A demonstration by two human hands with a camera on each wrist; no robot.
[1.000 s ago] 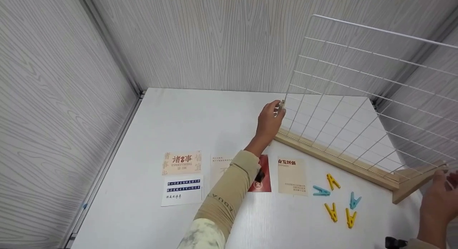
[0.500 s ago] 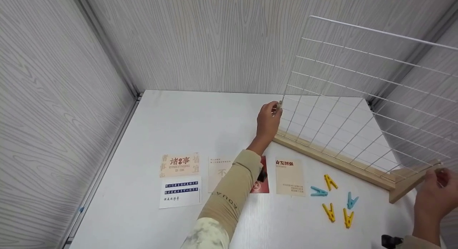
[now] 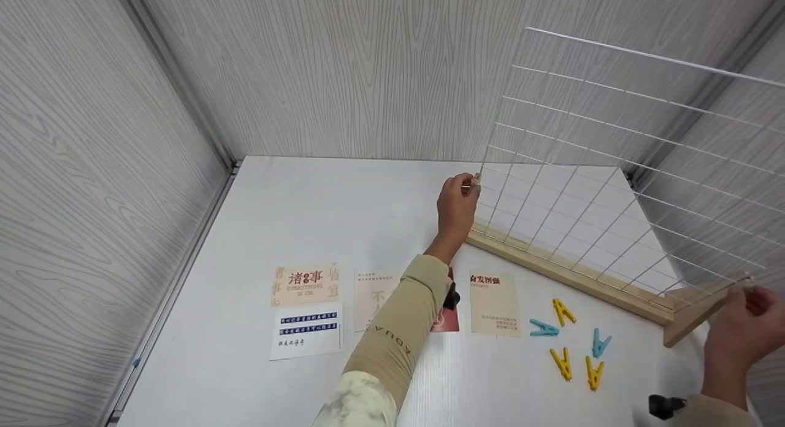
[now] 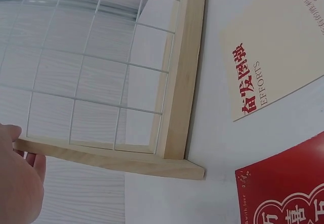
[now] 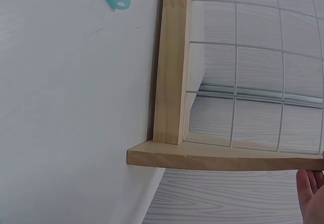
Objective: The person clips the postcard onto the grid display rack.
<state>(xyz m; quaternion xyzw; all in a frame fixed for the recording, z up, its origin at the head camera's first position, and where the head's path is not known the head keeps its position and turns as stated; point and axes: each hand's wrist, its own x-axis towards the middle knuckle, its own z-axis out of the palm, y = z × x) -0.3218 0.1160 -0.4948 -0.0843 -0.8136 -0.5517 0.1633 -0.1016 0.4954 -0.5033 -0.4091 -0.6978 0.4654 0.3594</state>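
Note:
A white wire grid (image 3: pixel 638 53) stands upright in a wooden frame with a long base bar (image 3: pixel 564 274). My left hand (image 3: pixel 455 212) grips the upper end of the left wooden side piece (image 4: pixel 116 161), its thumb and fingers on either side. At the other end, my right hand (image 3: pixel 739 332) holds the tip of the right side piece (image 5: pixel 228 162) between thumb and fingers. The right wrist view catches only part of that hand, at its right edge. In the head view the left side piece is mostly hidden behind the left hand.
Several clothespins lie before the frame, such as a yellow clothespin (image 3: pixel 593 373) and a blue clothespin (image 3: pixel 544 328). Left of them are a tan card (image 3: pixel 494 304), a red card (image 4: pixel 283 178), a beige card (image 3: pixel 306 286) and a white card (image 3: pixel 306 348). Walls surround the table.
The right hand has shifted left a little and now holds the side piece's tip more closely. The left hand keeps its grip. The whole head view has drifted slightly.

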